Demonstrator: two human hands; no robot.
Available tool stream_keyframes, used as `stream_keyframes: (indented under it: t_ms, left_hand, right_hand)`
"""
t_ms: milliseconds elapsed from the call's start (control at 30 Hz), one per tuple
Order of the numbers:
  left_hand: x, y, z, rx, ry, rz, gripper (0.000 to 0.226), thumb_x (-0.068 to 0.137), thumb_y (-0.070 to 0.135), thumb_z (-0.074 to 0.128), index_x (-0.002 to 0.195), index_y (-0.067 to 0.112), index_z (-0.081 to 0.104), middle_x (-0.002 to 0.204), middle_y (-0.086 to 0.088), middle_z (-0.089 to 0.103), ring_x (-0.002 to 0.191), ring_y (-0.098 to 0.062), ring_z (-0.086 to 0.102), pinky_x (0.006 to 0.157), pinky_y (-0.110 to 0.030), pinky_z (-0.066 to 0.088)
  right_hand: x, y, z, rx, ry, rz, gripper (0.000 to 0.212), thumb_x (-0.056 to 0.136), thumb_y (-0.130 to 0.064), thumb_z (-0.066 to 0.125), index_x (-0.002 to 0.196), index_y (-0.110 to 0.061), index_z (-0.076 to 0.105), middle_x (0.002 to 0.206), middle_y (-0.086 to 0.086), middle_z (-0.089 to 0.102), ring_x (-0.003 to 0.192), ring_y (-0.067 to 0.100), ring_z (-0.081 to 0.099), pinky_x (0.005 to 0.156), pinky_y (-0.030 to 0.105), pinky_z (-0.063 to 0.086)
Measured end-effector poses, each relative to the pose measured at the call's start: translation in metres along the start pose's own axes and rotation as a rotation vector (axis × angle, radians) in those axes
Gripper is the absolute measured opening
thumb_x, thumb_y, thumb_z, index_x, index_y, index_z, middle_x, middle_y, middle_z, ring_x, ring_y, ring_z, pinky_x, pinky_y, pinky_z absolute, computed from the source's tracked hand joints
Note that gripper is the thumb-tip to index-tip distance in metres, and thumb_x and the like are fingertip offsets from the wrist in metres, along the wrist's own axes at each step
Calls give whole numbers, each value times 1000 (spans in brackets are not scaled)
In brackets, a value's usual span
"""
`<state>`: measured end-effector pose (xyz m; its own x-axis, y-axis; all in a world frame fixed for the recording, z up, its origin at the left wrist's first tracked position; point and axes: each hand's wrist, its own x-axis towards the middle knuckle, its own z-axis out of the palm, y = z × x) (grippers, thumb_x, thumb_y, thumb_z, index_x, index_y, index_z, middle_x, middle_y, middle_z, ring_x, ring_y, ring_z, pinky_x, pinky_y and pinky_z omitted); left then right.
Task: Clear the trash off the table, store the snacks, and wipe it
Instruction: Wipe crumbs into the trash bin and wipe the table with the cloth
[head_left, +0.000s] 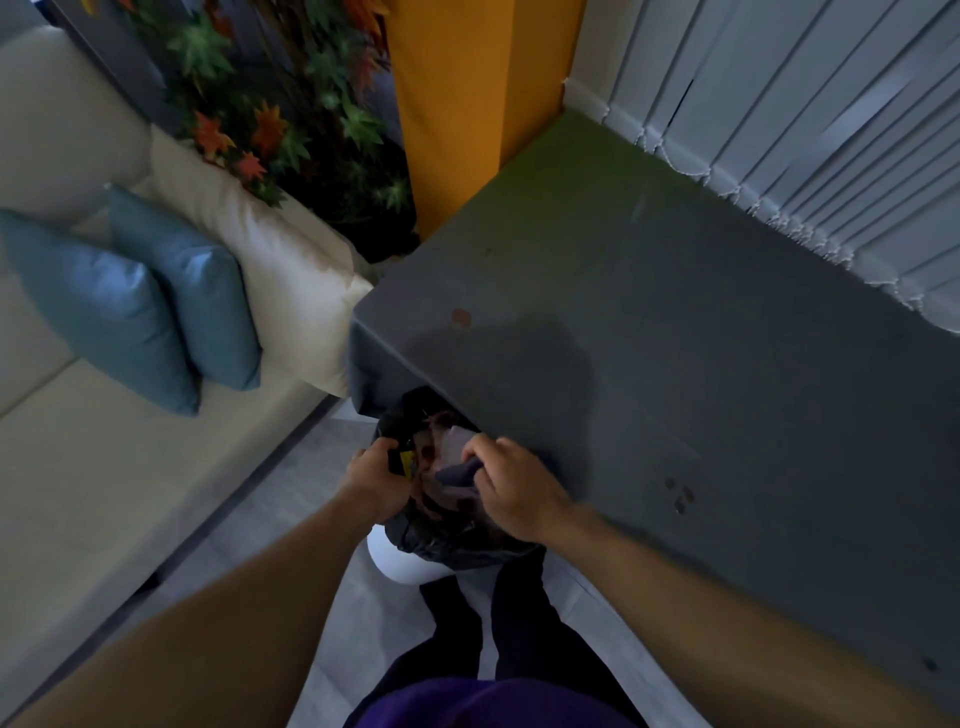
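1. Fingers (383, 447) of the left hand (371, 480) are curled tight round the rim of the black bag liner (457, 543). A yellow wrapper (408, 462) lies against the fingertips; whether it is also held cannot be told.
2. Fingers (480, 449) of the right hand (511, 488) are bent closed and pinch a dark wad (457, 475) over the bag's mouth. The wad is crumpled, and its long axis runs from the right hand's fingers toward the left hand.
3. Head view, bin: the white trash bin (400, 566) stands on the floor between the person's forearms. Its mouth faces up and its far side is hidden under the corner of the grey table (675, 338).
4. Head view, surroundings: a round reddish stain (461, 318) marks the tabletop near that corner. A cream sofa (104, 493) with two blue cushions (104, 306) lies to the left.
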<state>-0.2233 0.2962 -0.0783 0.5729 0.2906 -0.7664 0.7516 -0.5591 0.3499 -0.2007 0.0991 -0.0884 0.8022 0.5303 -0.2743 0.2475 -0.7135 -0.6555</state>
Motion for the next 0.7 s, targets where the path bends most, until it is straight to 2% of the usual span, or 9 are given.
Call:
stream_keyframes:
  t_ms: [100,167,233,267,367,467,567,633,700]
  left_hand:
    - [1,-1,0,-23,0,-6,68,86,14,61,148,25,36,139,-14,39,118,-36,51,91,-45,56]
    - [1,-3,-1,-23,-4,-12,69,85,12,63,148,25,36,138,-14,39,117,-37,51,90,-46,56]
    - [2,-4,-1,-20,-10,-10,70,84,11,63,147,25,36,137,-14,40,117,-37,51,89,-47,56]
    - [2,-4,-2,-23,-15,-13,70,84,10,63,147,25,36,137,-14,39,117,-38,51,89,-47,56]
    - [4,-4,-3,-33,-26,-25,70,85,7,62,147,26,36,139,-13,37,119,-38,50,90,-47,56]
    - [5,-4,-2,-11,-32,-17,71,86,8,61,148,26,34,139,-14,38,119,-37,50,91,-46,56]
    - [6,-4,-2,-14,-36,-18,70,86,10,61,148,27,34,140,-14,37,119,-37,50,94,-47,54]
    - [6,-3,-2,-24,-30,-14,69,86,13,61,148,26,34,139,-15,39,117,-38,52,94,-47,54]
    - [6,-3,-2,-27,-27,-11,69,86,14,62,148,26,34,137,-15,40,115,-39,53,93,-47,55]
  right_hand:
    - [2,-2,1,-65,-81,44,30,94,-28,52,118,-11,50,118,14,56,106,30,53,90,41,47]
    - [4,0,0,-173,-187,45,35,86,-20,65,115,-9,50,120,14,54,111,32,52,89,38,46]
    - [6,-3,-4,-265,-209,81,26,86,-13,64,109,-8,54,116,16,58,108,36,57,81,39,47]
    - [8,-3,-6,-304,-178,115,22,90,-17,63,108,-7,58,114,17,61,105,37,60,78,39,48]
    - [9,-6,-11,-407,-124,163,31,99,-35,53,111,-7,62,109,18,65,100,36,64,73,38,47]
    - [7,-8,-13,-406,-197,110,24,91,-15,62,114,-9,57,116,17,61,107,36,60,79,39,48]
    - [5,-12,-13,-392,-208,159,23,90,-18,60,110,-8,60,113,19,63,104,38,62,73,36,45]
    - [4,-12,-11,-374,-197,157,24,94,-19,57,116,-9,62,116,18,63,107,37,61,80,39,49]
    - [3,-10,-11,-328,-251,126,27,91,-7,58,117,-10,64,115,19,64,106,37,61,83,39,50]
